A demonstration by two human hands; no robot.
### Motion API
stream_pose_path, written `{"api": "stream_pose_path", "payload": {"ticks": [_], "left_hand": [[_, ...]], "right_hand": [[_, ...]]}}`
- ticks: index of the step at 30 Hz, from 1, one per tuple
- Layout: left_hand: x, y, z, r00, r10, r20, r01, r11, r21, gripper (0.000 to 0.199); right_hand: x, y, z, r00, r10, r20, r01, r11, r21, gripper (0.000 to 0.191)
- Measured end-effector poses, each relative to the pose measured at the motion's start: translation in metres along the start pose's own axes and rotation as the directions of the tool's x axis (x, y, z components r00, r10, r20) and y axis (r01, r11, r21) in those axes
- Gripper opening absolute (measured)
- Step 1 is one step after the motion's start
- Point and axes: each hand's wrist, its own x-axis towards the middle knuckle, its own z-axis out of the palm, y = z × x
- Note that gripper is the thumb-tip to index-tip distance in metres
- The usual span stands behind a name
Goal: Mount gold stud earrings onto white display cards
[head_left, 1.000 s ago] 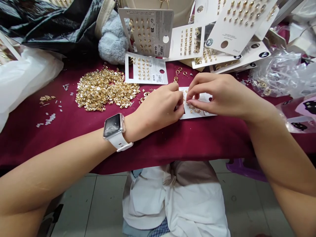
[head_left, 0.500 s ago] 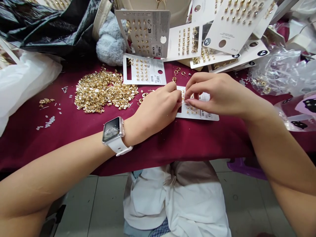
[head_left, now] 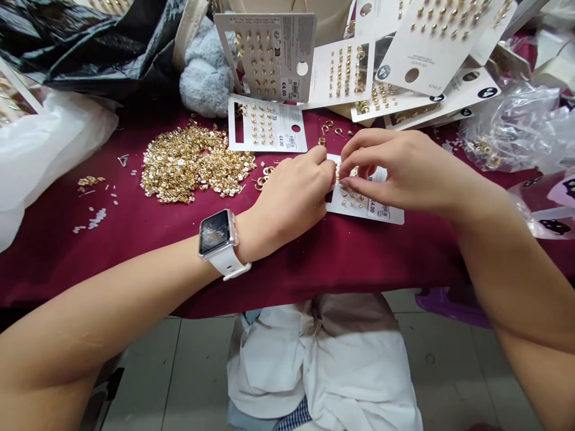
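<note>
An earring card point(head_left: 390, 214) with rows of small gold pieces lies on the dark red cloth, partly under both hands. My left hand point(head_left: 294, 194), with a watch at its wrist, is closed at the card's left side; whatever its fingertips grip is hidden. Over the card's upper part, my right hand point(head_left: 389, 170) has thumb and index finger pinched together near the left fingertips, on something too small to make out. Just behind lies a second card point(head_left: 287, 134) with gold studs. Left of my left hand is a heap of gold earring backs point(head_left: 188, 164).
More earring cards point(head_left: 431, 54) overlap at the back, beside a grey-blue fluffy object point(head_left: 204, 78). A black plastic bag point(head_left: 112, 48) and a white bag point(head_left: 54, 143) are at the left. Clear plastic bags point(head_left: 512, 129) lie at the right. Loose gold hoops point(head_left: 330, 124) rest behind the hands.
The view has shifted slightly, so the table things appear a little further right. Both hands remain at the card, with their fingers in nearly the same pose.
</note>
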Motion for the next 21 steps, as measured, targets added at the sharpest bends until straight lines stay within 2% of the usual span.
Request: {"api": "stream_pose_path", "payload": {"ticks": [4, 10, 16, 21], "left_hand": [[0.0, 0.0, 0.001, 1.0, 0.001, -0.003, -0.001, 1.0, -0.005, 0.025], [0.0, -0.005, 0.005, 0.998, 0.032, -0.055, -0.034, 0.999, -0.034, 0.022], [0.004, -0.013, 0.006, 0.997, 0.078, -0.03, -0.08, 0.993, -0.09, 0.02], [0.008, -0.017, 0.006, 0.991, 0.127, -0.038, -0.131, 0.983, -0.125, 0.021]], "right_hand": [[0.0, -0.001, 0.0, 1.0, 0.026, -0.013, -0.026, 1.0, 0.0, 0.02], [0.003, 0.004, -0.002, 1.0, 0.021, -0.01, -0.02, 0.996, 0.092, 0.019], [0.006, 0.005, -0.006, 0.998, 0.043, 0.037, -0.045, 0.997, 0.057, 0.015], [0.005, 0.013, -0.005, 0.999, -0.043, 0.019, 0.041, 0.997, 0.069, 0.015]]}}
